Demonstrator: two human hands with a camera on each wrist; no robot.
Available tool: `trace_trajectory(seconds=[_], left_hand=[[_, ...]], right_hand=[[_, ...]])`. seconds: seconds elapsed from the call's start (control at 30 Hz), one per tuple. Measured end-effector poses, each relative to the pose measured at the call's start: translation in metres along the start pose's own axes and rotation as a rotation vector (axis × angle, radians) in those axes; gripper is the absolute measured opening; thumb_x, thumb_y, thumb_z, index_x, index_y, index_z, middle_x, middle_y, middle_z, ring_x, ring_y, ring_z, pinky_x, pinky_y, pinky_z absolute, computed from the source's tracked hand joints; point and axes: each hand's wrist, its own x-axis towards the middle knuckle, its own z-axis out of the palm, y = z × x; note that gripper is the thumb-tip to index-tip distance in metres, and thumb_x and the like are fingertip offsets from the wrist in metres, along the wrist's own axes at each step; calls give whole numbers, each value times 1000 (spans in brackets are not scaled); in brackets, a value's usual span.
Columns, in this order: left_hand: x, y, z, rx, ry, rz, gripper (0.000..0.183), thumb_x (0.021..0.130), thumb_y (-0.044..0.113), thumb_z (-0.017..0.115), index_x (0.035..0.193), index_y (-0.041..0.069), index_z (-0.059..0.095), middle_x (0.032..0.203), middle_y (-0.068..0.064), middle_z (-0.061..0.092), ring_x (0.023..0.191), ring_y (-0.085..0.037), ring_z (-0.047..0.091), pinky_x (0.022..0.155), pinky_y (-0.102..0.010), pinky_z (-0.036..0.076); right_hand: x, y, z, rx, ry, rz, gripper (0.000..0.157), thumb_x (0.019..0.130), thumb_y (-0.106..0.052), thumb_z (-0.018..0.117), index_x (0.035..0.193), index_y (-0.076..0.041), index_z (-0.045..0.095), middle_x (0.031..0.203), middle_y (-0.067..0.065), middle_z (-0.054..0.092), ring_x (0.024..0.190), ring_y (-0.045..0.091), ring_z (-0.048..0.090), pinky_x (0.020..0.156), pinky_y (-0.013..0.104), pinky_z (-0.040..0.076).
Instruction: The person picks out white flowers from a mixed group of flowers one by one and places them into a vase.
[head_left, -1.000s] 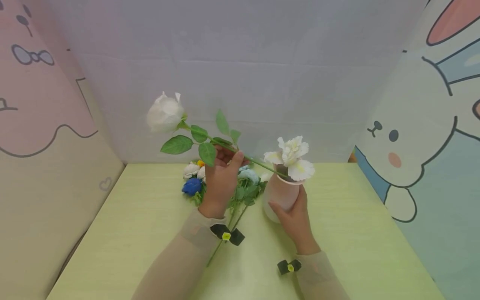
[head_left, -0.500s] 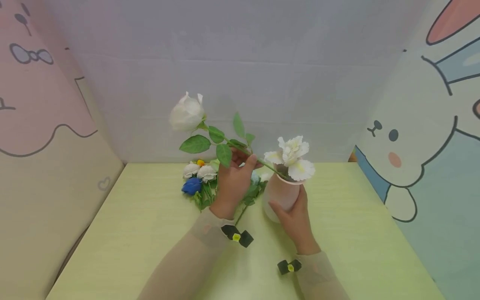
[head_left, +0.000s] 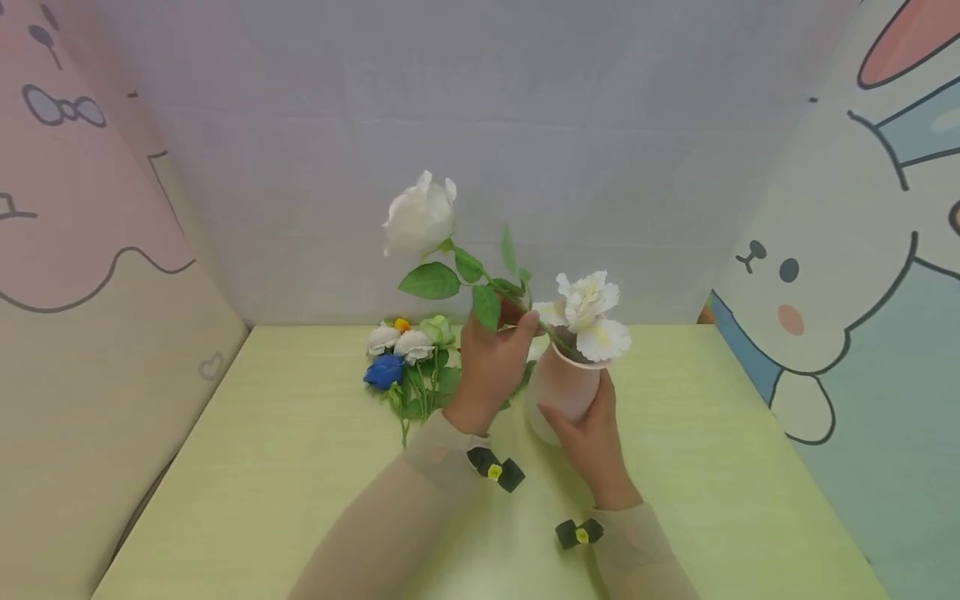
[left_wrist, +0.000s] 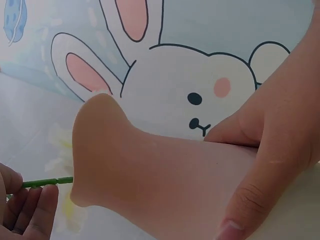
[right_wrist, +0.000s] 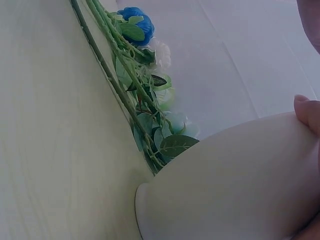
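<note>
the left hand [head_left: 495, 362] pinches the stem of a white rose [head_left: 422, 218] between thumb and fingers, just outside the vase [head_left: 561, 387]. the stem slants down to the vase's mouth, its tip hidden past the rim, while the bloom leans up and to the left, well apart from the opening. the right hand [head_left: 591, 433] holds the vase, thumb on the near side, fingers partly hidden round the far side. a ruffled white flower [head_left: 585, 312] sits in the mouth, just beside the rose's stem.

left of the vase, more flowers lie on the table [head_left: 262, 467]: a blue one [head_left: 384, 372], two white ones [head_left: 414, 346], an orange one [head_left: 402, 325] and a pale green one [head_left: 437, 331]. a cartoon rabbit [head_left: 787, 317] covers the right-hand wall.
</note>
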Motion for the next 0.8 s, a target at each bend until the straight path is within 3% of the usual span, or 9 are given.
trace_trajectory(seconds=[0.17, 0.3, 0.47, 0.7, 0.8], left_hand=[[-1, -6, 7, 37, 4, 22, 16, 96, 11, 70, 104, 2, 59, 88, -10, 65, 75, -22, 74, 77, -33, 61], [-1, -9, 10, 33, 2, 36, 15, 96, 9, 69, 103, 3, 58, 86, -11, 65, 75, -25, 73, 76, -33, 61], [0, -13, 9, 171, -7, 77, 14, 96, 13, 70, 100, 8, 58, 83, -4, 63, 75, -18, 66, 73, -34, 55], [-1, -17, 9, 205, -40, 58, 12, 99, 17, 68, 101, 10, 58, 81, -1, 62, 73, -14, 62, 69, -34, 55], [-1, -18, 10, 210, -53, 58, 12, 100, 18, 65, 100, 10, 56, 78, 0, 59, 67, -15, 58, 63, -33, 51]], right_hand=[[0, -6, 0, 11, -2, 9, 102, 84, -19, 87, 161, -13, 21, 147, 16, 39, 128, 31, 46, 108, 53, 36], [-2, -29, -2, 10, 0, 7, 99, 84, -10, 85, 160, -3, 20, 146, 24, 38, 127, 38, 46, 108, 56, 36], [-2, -46, -5, 7, -6, 13, 97, 83, -3, 83, 157, 6, 20, 145, 29, 37, 128, 42, 45, 108, 58, 35], [0, -6, 1, 5, -2, 8, 103, 85, -13, 86, 162, -9, 18, 149, 21, 36, 130, 37, 45, 109, 57, 35], [1, -1, 0, -5, -5, 5, 104, 85, -19, 87, 163, -13, 18, 150, 17, 36, 131, 32, 45, 109, 54, 36]])
